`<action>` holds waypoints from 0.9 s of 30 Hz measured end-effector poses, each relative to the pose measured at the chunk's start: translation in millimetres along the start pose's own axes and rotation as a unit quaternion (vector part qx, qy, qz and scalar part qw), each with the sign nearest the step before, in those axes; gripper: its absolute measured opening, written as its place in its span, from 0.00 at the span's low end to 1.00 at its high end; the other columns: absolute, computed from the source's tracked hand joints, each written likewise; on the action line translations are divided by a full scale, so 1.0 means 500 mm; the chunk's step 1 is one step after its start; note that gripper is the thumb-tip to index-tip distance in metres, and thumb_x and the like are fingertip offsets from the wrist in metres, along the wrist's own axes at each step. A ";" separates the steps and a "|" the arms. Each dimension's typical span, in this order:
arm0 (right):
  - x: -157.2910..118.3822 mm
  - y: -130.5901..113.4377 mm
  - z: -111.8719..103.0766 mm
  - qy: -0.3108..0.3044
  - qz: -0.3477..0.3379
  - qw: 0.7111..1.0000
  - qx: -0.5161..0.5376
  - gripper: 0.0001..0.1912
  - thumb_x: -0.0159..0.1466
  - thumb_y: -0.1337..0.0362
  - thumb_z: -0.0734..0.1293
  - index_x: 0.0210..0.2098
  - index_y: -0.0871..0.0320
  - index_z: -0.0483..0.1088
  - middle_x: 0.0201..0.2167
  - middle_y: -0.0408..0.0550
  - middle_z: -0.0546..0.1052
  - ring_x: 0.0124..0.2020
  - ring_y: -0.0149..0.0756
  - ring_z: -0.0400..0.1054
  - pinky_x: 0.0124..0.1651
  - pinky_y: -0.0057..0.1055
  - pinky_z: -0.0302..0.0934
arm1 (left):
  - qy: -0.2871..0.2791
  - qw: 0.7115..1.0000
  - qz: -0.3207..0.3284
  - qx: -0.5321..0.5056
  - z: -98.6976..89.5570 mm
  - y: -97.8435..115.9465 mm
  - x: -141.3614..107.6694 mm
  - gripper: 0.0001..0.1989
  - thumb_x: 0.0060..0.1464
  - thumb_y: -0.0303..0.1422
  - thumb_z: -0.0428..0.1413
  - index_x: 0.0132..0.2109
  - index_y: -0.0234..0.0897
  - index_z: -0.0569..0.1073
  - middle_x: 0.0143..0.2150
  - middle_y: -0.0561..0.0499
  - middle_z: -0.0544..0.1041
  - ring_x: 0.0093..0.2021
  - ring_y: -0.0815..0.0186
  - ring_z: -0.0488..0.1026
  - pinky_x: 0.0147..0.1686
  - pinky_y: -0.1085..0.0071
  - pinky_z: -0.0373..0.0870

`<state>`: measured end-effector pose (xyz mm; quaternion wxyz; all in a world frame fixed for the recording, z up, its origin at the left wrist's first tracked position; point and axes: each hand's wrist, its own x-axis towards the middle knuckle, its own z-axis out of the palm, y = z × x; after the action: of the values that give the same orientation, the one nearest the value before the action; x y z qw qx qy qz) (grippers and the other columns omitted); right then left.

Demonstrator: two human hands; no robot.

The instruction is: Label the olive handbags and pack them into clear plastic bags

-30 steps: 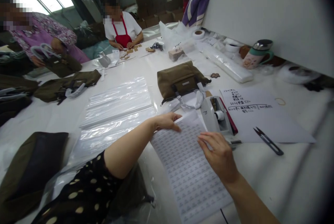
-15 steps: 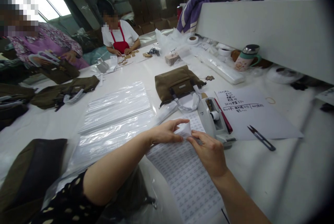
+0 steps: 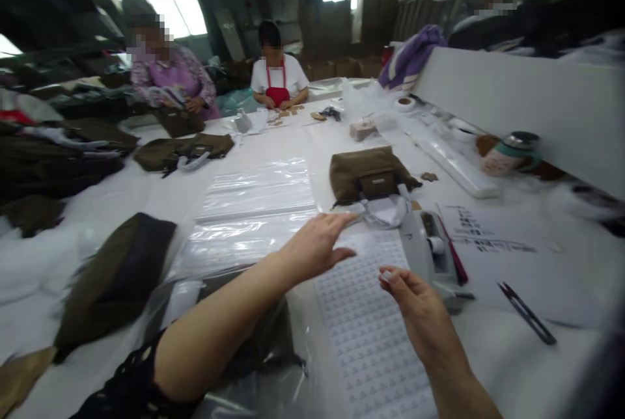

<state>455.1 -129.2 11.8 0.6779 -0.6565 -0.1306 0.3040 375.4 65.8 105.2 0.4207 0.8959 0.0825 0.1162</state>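
Observation:
A long sheet of small printed labels (image 3: 361, 315) lies flat on the table in front of me. Over its upper left edge is my left hand (image 3: 319, 246), fingers stretched out and thumb apart, holding nothing. My right hand (image 3: 407, 289), above the sheet's right side, pinches a small white label (image 3: 387, 275). Just beyond the sheet rests an olive bag (image 3: 371, 175) with wrapped handles. The grey tape dispenser (image 3: 424, 250) stands right of the sheet. Clear plastic bags (image 3: 254, 211) are spread to the left.
Thread snips (image 3: 527, 313) and a handwritten paper (image 3: 493, 243) lie at the right, with a mug (image 3: 512, 153) behind. A dark bag (image 3: 120, 276) is at the left. Two people (image 3: 170, 77) (image 3: 279, 74) work across the table, and another person is at the upper right.
The view has swung left and up. My left hand has opened and come off the sheet's folded top, which now lies flat. My right hand has drawn away, pinching a small label.

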 end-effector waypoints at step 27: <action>-0.082 0.035 0.811 -0.381 0.074 0.794 -0.467 0.07 0.54 0.64 0.65 0.21 0.59 0.66 0.08 0.34 0.58 0.08 0.23 0.49 0.11 0.22 0.43 | 0.276 0.894 -0.266 0.231 -0.086 -0.229 -0.686 0.28 0.55 0.50 0.47 0.59 0.41 0.61 0.61 0.46 0.62 0.61 0.51 0.55 0.60 0.47 0.48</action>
<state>185.2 174.7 46.1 0.1597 -0.7319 -0.4554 0.4811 28.9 85.7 -4.2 0.1773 0.8446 0.4548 0.2199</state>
